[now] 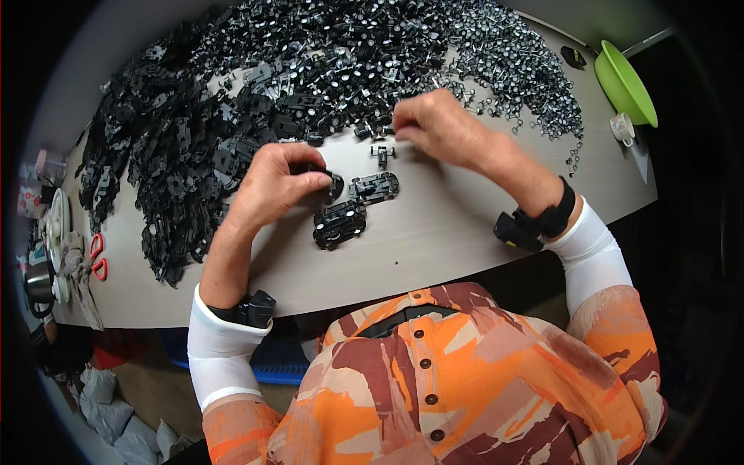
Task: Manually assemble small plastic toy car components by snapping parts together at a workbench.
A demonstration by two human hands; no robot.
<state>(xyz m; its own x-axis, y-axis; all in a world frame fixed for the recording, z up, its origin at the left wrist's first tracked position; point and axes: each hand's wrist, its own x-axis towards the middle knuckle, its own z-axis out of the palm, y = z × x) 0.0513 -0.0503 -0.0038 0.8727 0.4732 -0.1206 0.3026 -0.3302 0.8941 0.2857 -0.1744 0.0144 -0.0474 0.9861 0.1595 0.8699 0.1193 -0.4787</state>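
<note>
My left hand (273, 184) is closed, thumb and fingers pinching a black toy car chassis (335, 186) whose far part is hidden by the fingers. Right beside it, two more black chassis lie on the table: one (339, 225) nearer me, another (373, 187) to the right. Just beyond them is a small black piece with wheels at its sides (382, 155). My right hand (443, 128) is over the near edge of the parts heap, fingers curled together; whatever they grip is hidden.
Flat black plastic parts (167, 155) are heaped at the left, small wheels and axles (496, 58) at the far right. A green basin (624, 84) and a white cup (621, 129) sit at the right edge. Red-handled scissors (97, 256) and a cloth (77, 267) lie far left.
</note>
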